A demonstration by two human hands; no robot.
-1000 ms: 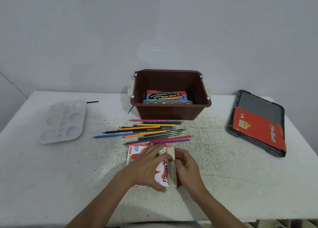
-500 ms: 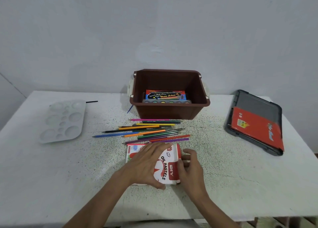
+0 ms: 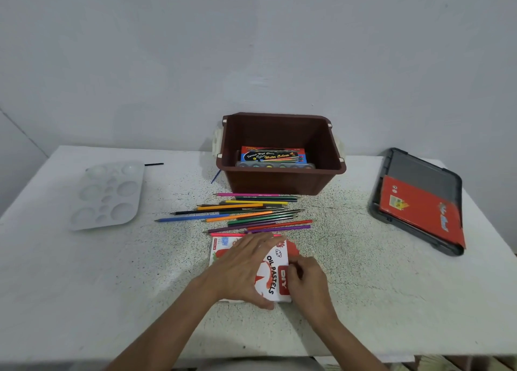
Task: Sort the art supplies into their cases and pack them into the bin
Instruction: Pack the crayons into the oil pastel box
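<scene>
Partly done, by the look of it: nearest, oil pastels box (image 3: 272, 272) flat on the worktop (image 3: 363, 286), not yet packed; beyond, coloured pencils (image 3: 246, 214) loose and uncased; farthest, only a water colour set (image 3: 272, 155) inside the brown bin (image 3: 279, 180), with palette (image 3: 107, 194) and red case (image 3: 419, 208) outside. Left hand (image 3: 246, 267) spread flat on the box top, fingers nearly straight. Right hand (image 3: 310, 281) curled at its right end, seemingly pinching it.

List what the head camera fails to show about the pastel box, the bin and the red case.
Head view only:
- oil pastels box: left hand and right hand cover much of it; end flap's state unseen.
- brown bin: its near wall hides the floor below the watercolour set.
- red case: print too small to read.
</scene>
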